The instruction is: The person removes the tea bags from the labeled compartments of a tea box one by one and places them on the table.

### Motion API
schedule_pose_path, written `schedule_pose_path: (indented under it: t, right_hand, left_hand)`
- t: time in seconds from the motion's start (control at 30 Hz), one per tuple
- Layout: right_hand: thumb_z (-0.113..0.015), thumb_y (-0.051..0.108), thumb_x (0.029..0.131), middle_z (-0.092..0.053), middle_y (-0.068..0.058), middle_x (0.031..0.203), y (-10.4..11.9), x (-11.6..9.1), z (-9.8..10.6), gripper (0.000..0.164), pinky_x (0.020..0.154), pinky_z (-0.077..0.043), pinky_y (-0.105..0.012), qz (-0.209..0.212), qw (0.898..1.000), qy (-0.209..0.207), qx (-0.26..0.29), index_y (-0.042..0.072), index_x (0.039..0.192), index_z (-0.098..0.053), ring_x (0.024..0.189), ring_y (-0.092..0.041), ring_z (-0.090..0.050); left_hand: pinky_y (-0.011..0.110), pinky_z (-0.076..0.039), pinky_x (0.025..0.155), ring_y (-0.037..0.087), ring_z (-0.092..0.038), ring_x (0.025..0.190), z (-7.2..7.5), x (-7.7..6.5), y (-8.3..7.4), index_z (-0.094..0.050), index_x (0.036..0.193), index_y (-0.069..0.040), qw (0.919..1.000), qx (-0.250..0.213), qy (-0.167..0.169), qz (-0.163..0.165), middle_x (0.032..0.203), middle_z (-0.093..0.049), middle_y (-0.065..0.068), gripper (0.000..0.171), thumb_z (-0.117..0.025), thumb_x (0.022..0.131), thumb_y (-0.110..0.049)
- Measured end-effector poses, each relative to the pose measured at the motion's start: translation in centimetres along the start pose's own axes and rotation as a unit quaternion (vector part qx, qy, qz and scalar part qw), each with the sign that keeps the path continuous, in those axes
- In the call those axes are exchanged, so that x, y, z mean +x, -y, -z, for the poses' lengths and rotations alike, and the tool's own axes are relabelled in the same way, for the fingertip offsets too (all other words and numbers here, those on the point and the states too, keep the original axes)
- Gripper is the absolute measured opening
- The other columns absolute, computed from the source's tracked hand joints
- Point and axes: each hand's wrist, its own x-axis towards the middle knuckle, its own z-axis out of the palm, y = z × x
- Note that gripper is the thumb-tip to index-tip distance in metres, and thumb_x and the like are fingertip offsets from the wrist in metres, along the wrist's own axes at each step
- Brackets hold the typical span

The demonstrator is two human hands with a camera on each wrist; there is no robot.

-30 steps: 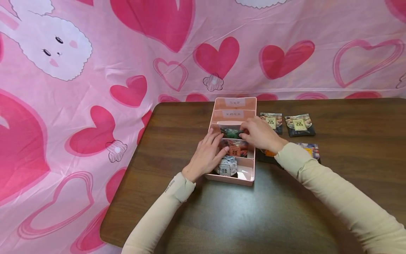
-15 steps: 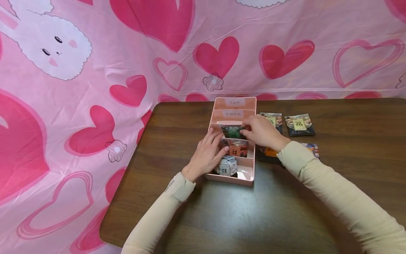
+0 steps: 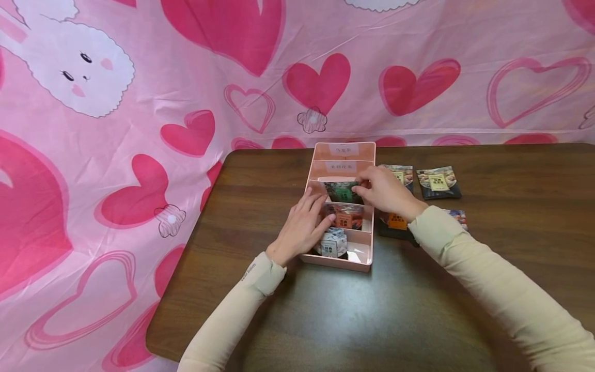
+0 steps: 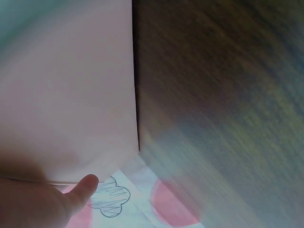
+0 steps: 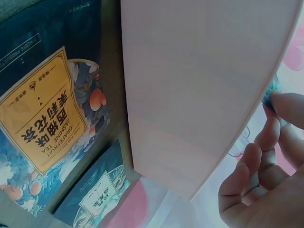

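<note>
A pink divided box (image 3: 339, 264) stands on the table with paper labels on its far dividers. In its middle compartment a green tea bag packet (image 3: 342, 192) stands partly raised, its right edge pinched by my right hand (image 3: 385, 193). A sliver of that packet (image 5: 270, 90) shows at the fingertips in the right wrist view. My left hand (image 3: 301, 223) rests over the box's left rim with fingers fairly straight. Its thumb lies near a red tea bag packet (image 3: 349, 217). In the nearest compartment is a white tea bag packet (image 3: 333, 244).
Right of the box lie two yellow-labelled packets, one partly behind my hand (image 3: 400, 173), the other apart (image 3: 439, 182). An orange-labelled packet (image 3: 396, 223) lies nearer, with another packet (image 3: 460, 217) partly hidden by my right sleeve. A pink heart-patterned cloth (image 3: 260, 103) hangs behind the table.
My right hand has risen slightly with the green tea bag packet, which now shows more of its front above the divider. The left hand stays on the box.
</note>
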Motion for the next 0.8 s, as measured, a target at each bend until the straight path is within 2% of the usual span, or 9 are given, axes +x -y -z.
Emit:
schedule_pose_path:
  t: [0.23, 0.43, 0.8]
  right_hand:
    - [-0.064, 0.018, 0.092, -0.062, -0.009, 0.081, 0.0, -0.1, 0.6, 0.014, 0.063, -0.041, -0.032, -0.008, 0.998, -0.043, 0.041, 0.005, 0.091, -0.069, 0.070, -0.022, -0.052]
    - [-0.063, 0.020, 0.092, -0.061, -0.012, 0.087, -0.1, -0.3, 1.0, 0.017, 0.064, -0.042, -0.032, -0.030, 0.994, -0.061, 0.084, 0.004, 0.097, -0.069, 0.075, -0.024, -0.052]
    - [-0.062, 0.025, 0.094, -0.059, -0.011, 0.089, -0.2, -0.9, 2.0, 0.021, 0.066, -0.040, -0.033, -0.048, 0.990, -0.085, 0.101, 0.006, 0.099, -0.067, 0.075, -0.023, -0.048]
  left_hand:
    - [0.055, -0.026, 0.116, 0.021, -0.009, 0.152, 0.0, 0.0, -0.1, -0.037, 0.148, -0.014, 1.0000, -0.001, 0.005, 0.008, 0.153, -0.038, 0.005, 0.064, -0.037, 0.099, -0.055]
    - [0.056, -0.027, 0.115, 0.023, -0.009, 0.152, 0.0, 0.1, 0.0, -0.038, 0.147, -0.014, 1.0000, -0.005, 0.001, 0.003, 0.152, -0.038, 0.006, 0.064, -0.037, 0.098, -0.055]
    - [0.055, -0.027, 0.115, 0.022, -0.009, 0.152, 0.0, 0.0, -0.1, -0.038, 0.148, -0.014, 1.0000, -0.004, 0.003, 0.006, 0.153, -0.038, 0.006, 0.064, -0.040, 0.098, -0.054]
